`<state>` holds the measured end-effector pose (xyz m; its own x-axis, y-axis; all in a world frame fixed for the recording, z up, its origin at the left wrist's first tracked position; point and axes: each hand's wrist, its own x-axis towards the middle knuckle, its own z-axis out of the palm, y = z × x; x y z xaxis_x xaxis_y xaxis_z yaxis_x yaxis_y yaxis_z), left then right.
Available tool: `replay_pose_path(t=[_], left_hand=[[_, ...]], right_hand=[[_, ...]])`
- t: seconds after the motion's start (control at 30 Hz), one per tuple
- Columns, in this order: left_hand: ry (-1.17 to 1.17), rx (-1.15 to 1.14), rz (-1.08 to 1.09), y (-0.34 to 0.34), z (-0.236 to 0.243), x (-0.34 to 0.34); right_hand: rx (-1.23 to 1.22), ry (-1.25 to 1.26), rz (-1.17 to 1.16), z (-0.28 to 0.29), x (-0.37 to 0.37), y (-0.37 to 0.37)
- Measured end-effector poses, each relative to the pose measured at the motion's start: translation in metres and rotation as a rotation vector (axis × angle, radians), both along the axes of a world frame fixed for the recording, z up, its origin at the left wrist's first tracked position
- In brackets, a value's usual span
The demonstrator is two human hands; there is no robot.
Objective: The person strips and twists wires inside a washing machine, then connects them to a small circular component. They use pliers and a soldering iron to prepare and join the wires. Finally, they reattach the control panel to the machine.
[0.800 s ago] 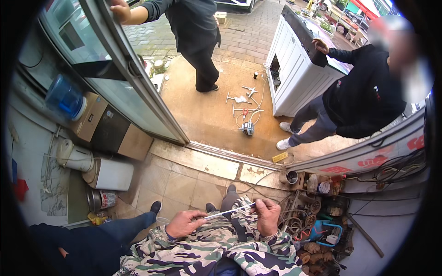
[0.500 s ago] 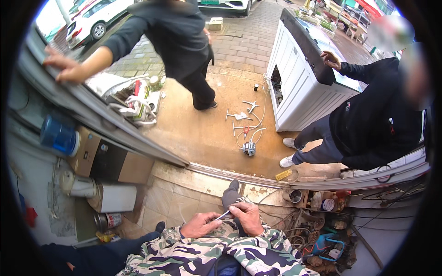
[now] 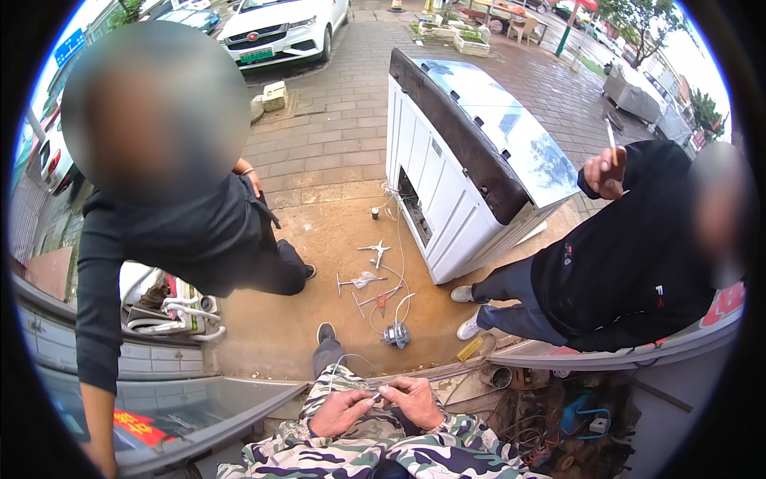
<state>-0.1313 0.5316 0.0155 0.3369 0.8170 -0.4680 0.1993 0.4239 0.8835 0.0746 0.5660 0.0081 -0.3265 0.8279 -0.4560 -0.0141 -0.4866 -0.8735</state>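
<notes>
- Pinching a thin white cord between thumb and fingertips of both left hand and right hand, before the camouflage clothing; nearly meeting now, instead of spread with the cord pulled straight.
- Probably focused on one short stretch; too hidden in the grip to tell whether looped or joined.
- Stepping past the door sill, with a dark shoe farther out, hence nearer to the silver motor and red-handled pliers.
- Facing, farther right, a white washing machine, apart from both hands.
</notes>
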Motion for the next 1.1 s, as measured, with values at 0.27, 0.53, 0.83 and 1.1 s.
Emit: replay_pose_path(t=[0.27, 0.53, 0.83, 1.1], left_hand=[[-0.103, -0.029, -0.356, 0.159, -0.003, -0.053], [-0.08, 0.02, -0.766, 0.313, 0.017, -0.001], [-0.044, -0.015, -1.106, 0.484, 0.064, 0.052], [-0.17, -0.227, -1.354, 0.654, 0.034, 0.067]], right_hand=[[-0.097, -0.017, -0.418, 0.006, -0.049, 0.073], [0.022, -0.035, -0.786, 0.024, -0.027, 0.152], [0.133, 0.122, -1.171, 0.057, -0.036, 0.265], [0.283, -0.007, -1.454, 0.032, -0.1, 0.413]])
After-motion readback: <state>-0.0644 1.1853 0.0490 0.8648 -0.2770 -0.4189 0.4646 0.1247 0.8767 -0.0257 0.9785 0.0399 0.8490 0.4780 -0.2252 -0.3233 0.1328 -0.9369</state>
